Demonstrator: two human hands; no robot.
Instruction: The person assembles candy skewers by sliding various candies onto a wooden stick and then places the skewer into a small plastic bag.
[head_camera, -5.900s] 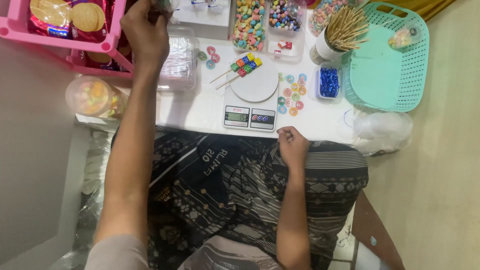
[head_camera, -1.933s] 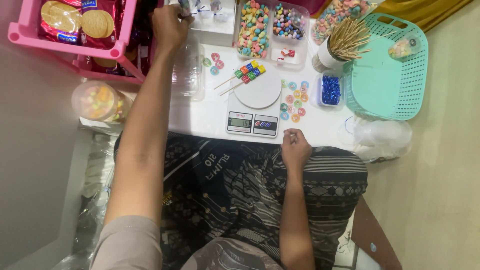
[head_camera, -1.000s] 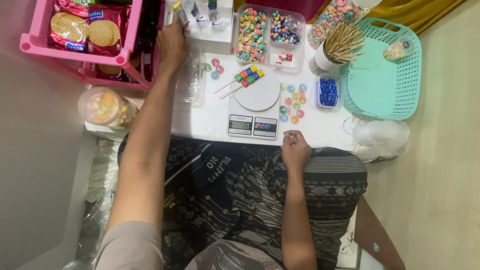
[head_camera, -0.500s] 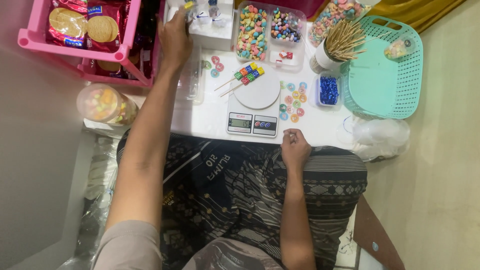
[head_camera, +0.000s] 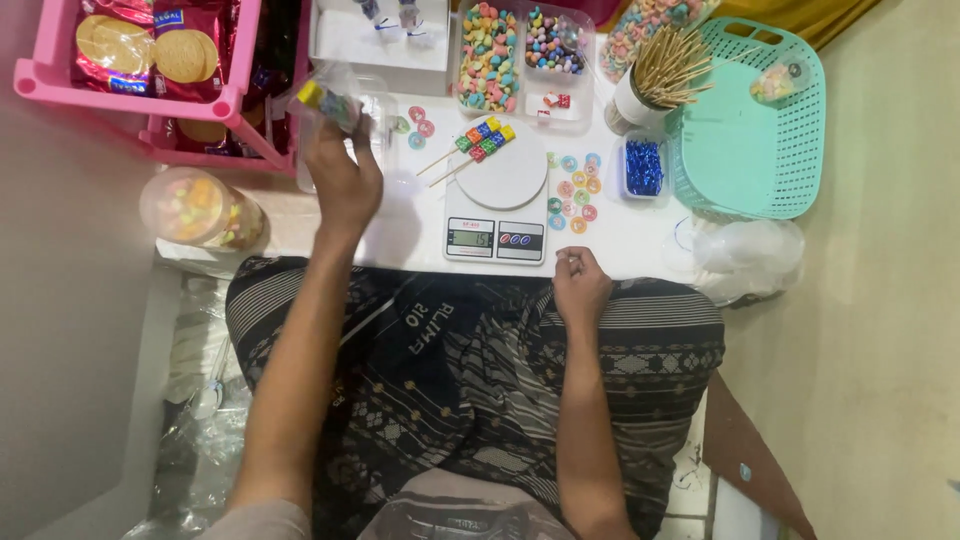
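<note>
I see the left hand (head_camera: 343, 180) raised in the upper left of the frame, its fingers pinched around a small clear packet of coloured candy (head_camera: 325, 100) that sticks up past the fingertips, above the left part of the white table (head_camera: 640, 235). Behind that packet lies a clear plastic container (head_camera: 375, 110), partly hidden by the hand and the packet's wrapping. The right hand (head_camera: 580, 285) rests at the table's near edge, just below centre frame, curled into a loose fist; whether it holds anything I cannot tell (the fingers fold under). The two hands are well apart, with the kitchen scale (head_camera: 497, 200) between them.

On the scale's round plate lie two candy skewers (head_camera: 478, 142), their sticks pointing lower left toward the left hand. Loose ring candies (head_camera: 572, 190) are scattered just right of the scale, directly above the right hand. A small tub of blue twist ties (head_camera: 642, 166) sits further right, beside a turquoise basket (head_camera: 750, 120). A cup of wooden skewers (head_camera: 655, 75) stands at the basket's left edge. Clear trays of mixed candy (head_camera: 510, 50) line the top centre. At the upper left stands a pink rack (head_camera: 130, 95) with biscuit packs, and below it a round tub of sweets (head_camera: 195, 205).
</note>
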